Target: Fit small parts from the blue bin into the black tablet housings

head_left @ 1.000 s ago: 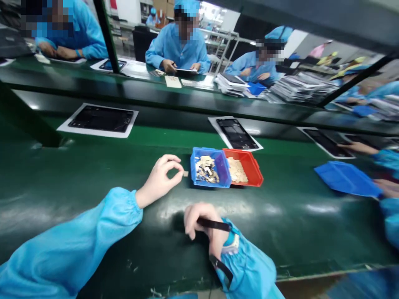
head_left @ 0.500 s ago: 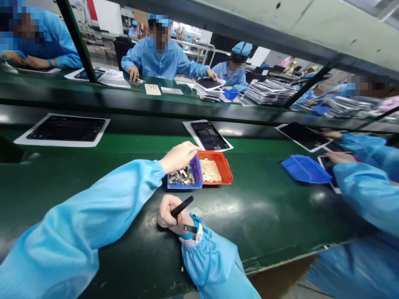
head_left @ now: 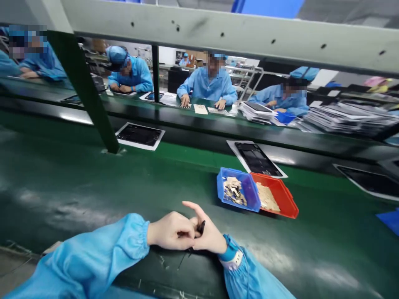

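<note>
My left hand [head_left: 171, 230] and my right hand [head_left: 208, 233] meet on the dark green bench near its front edge. The left hand's fingers are curled and pressed against the right palm. My right hand grips a thin black tool [head_left: 201, 227] between thumb and fingers, with the index finger stretched up. Both arms wear light blue sleeves, and a wrist strap [head_left: 233, 259] circles the right wrist. A blue bin [head_left: 239, 190] of small metal parts and a red bin [head_left: 277, 197] of pale small parts stand side by side, up and to the right of my hands.
Black device panels on white sheets [head_left: 140, 135] [head_left: 257, 158] lie on the bright green conveyor strip behind the bins. A green post [head_left: 84, 90] stands at the left. Several people in blue coats work at the far bench, beside stacks of panels [head_left: 339, 117]. A blue tray edge [head_left: 389, 220] shows at right.
My left hand has come back from the blue bin to meet my right hand near the front edge. The view has swung left and upward, so the bins now sit farther right.
</note>
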{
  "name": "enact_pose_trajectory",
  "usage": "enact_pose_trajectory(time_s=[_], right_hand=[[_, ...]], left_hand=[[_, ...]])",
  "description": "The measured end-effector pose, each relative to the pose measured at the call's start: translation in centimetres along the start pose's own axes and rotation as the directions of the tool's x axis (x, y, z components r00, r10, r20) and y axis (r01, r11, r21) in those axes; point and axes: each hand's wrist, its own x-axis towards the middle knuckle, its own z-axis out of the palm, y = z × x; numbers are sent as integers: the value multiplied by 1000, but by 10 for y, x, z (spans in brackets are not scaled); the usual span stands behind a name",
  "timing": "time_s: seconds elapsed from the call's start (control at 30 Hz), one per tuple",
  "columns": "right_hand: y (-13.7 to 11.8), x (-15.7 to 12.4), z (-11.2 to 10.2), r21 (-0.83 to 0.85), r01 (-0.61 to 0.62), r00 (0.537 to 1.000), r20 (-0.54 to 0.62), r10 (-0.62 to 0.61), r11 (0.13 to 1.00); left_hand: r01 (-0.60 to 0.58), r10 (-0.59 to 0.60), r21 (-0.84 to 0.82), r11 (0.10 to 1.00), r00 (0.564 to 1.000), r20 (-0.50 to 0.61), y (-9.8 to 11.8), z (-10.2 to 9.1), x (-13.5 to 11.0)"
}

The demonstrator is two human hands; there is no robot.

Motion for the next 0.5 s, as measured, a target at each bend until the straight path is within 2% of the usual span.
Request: enact_pose_trajectory(time_s=[0.07, 0.13, 0.17, 0.23, 0.3, 0.33, 0.43, 0.5], right_hand=[[-5, 11, 4, -22, 22, 1000, -13, -22, 1000], [-11, 21, 8, 44, 99, 989, -118, -93, 994], [-13, 26, 10, 97, 158, 967, -215, -134, 983], [-16, 33, 15, 151, 284, 877, -440, -193, 947], [-13, 36, 20, 95, 334, 769, -603, -213, 938], [-11, 35, 22, 52, 320, 735, -644, -213, 946], [-2, 27, 24, -15, 237, 695, -696, -181, 971], [3, 20, 23, -20, 201, 688, -709, -156, 979]], left_hand=[[23, -23, -2, 1000, 996, -92, -5, -8, -8], [139, -140, -21, 990, 957, -254, -12, -17, -14], [214, -215, -41, 976, 916, -338, -16, -22, -16], [330, -338, -98, 939, 834, -436, -27, -30, -18], [375, -402, -153, 914, 799, -446, -38, -35, -17], [381, -420, -179, 907, 794, -441, -42, -36, -17], [409, -471, -234, 882, 779, -413, -45, -34, -16], [422, -484, -238, 875, 793, -371, -41, -31, -17]])
